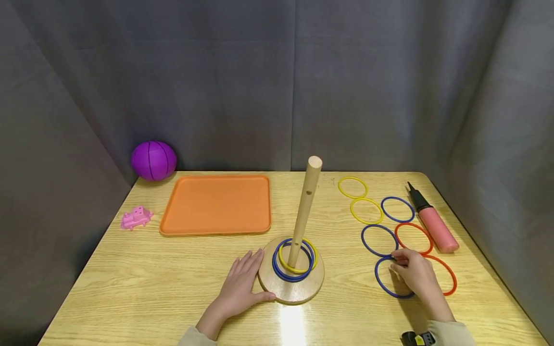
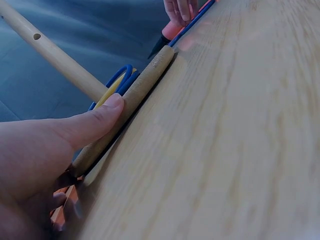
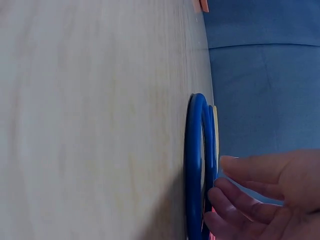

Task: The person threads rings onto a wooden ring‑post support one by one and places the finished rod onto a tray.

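A round wooden base (image 1: 289, 292) with an upright peg (image 1: 305, 206) stands near the table's middle. Two blue rings (image 1: 274, 264) and a yellow ring (image 1: 315, 262) lie around the peg's foot. My left hand (image 1: 240, 288) rests against the base's left side, fingers extended, and its thumb (image 2: 102, 117) touches the rim in the left wrist view. On the right, my right hand (image 1: 413, 271) reaches down to a blue ring (image 1: 383, 283) lying flat. Its fingertips are right at that ring's far edge, beside another blue ring (image 1: 364, 240); in the right wrist view thumb and fingers are apart.
Further rings lie at the right: two yellow (image 1: 352, 215), a third blue (image 1: 398, 197) and two red (image 1: 454, 283). Beyond them lies a pink hand pump (image 1: 438, 228). An orange tray (image 1: 220, 204), a purple ball (image 1: 153, 161) and a pink toy (image 1: 136, 217) are at the left.
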`<state>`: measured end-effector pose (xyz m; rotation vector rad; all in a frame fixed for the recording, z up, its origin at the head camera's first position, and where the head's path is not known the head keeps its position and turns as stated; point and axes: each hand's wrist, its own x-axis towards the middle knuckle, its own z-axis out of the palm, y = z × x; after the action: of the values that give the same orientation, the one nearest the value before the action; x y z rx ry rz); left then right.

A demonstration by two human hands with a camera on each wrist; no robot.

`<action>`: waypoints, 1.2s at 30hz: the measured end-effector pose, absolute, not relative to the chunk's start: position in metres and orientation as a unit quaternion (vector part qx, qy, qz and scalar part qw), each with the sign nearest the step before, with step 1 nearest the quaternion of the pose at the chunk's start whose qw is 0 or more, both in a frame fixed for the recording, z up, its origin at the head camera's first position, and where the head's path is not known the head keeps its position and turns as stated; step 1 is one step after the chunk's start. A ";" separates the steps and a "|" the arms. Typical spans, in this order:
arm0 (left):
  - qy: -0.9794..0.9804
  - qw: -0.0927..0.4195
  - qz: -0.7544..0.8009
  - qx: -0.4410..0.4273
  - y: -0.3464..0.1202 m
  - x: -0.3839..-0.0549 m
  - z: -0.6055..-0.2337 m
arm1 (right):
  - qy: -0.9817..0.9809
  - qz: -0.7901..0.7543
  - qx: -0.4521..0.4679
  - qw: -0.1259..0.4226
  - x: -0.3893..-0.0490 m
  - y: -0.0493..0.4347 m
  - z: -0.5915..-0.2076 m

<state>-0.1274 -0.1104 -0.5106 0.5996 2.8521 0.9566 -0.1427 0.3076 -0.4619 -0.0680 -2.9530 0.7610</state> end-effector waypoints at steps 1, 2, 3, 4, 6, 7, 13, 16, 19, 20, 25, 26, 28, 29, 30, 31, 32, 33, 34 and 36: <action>0.929 0.035 0.311 0.196 -0.110 -0.127 -0.511 | -0.967 0.248 -0.024 0.042 -0.143 0.308 -0.462; 0.929 0.034 0.312 0.197 -0.110 -0.127 -0.511 | -0.968 0.248 -0.026 0.040 -0.143 0.307 -0.461; 0.929 0.033 0.312 0.198 -0.110 -0.127 -0.511 | -0.968 0.248 -0.027 0.040 -0.143 0.308 -0.461; 0.929 0.031 0.311 0.199 -0.110 -0.127 -0.511 | -0.968 0.247 -0.028 0.042 -0.142 0.308 -0.461; 0.929 0.029 0.311 0.200 -0.110 -0.127 -0.511 | -0.968 0.245 -0.029 0.049 -0.142 0.308 -0.461; 0.929 0.029 0.311 0.200 -0.110 -0.128 -0.511 | -0.968 0.245 -0.030 0.052 -0.142 0.309 -0.460; 0.930 0.031 0.308 0.200 -0.111 -0.128 -0.511 | -0.968 0.244 -0.035 0.054 -0.143 0.312 -0.461; 0.930 0.038 0.310 0.196 -0.111 -0.128 -0.511 | -0.968 0.244 -0.040 0.047 -0.143 0.313 -0.461; 0.930 0.039 0.309 0.196 -0.110 -0.128 -0.511 | -0.968 0.243 -0.042 0.047 -0.144 0.313 -0.461; 0.930 0.038 0.308 0.197 -0.110 -0.128 -0.511 | -0.968 0.242 -0.043 0.047 -0.144 0.314 -0.461; 0.930 0.039 0.309 0.197 -0.110 -0.128 -0.510 | -0.966 0.252 -0.047 0.021 -0.144 0.314 -0.461; 0.930 0.039 0.309 0.197 -0.110 -0.128 -0.510 | -0.966 0.254 -0.047 0.012 -0.144 0.314 -0.461; 0.930 0.040 0.309 0.197 -0.110 -0.128 -0.510 | -0.966 0.255 -0.045 0.001 -0.145 0.315 -0.462; 0.930 0.040 0.309 0.197 -0.110 -0.128 -0.510 | -0.966 0.254 -0.043 -0.002 -0.145 0.315 -0.463; 0.929 0.040 0.309 0.197 -0.110 -0.128 -0.509 | -0.967 0.253 -0.041 -0.004 -0.145 0.315 -0.464; 0.930 0.041 0.309 0.197 -0.110 -0.128 -0.509 | -0.968 0.248 -0.038 -0.005 -0.145 0.315 -0.464; 0.930 0.041 0.309 0.196 -0.110 -0.128 -0.509 | -0.969 0.244 -0.037 -0.006 -0.145 0.315 -0.464; 0.930 0.042 0.308 0.196 -0.110 -0.128 -0.509 | -0.970 0.241 -0.035 -0.006 -0.145 0.314 -0.464; 0.930 0.042 0.308 0.197 -0.110 -0.128 -0.509 | -0.971 0.237 -0.033 -0.007 -0.145 0.314 -0.464; 0.930 0.041 0.307 0.198 -0.110 -0.128 -0.509 | -0.973 0.230 -0.028 -0.009 -0.145 0.313 -0.463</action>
<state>-0.1279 -0.1100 -0.5088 0.6061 2.8477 0.9392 -0.1452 0.3131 -0.4631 -0.0884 -3.0743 0.7255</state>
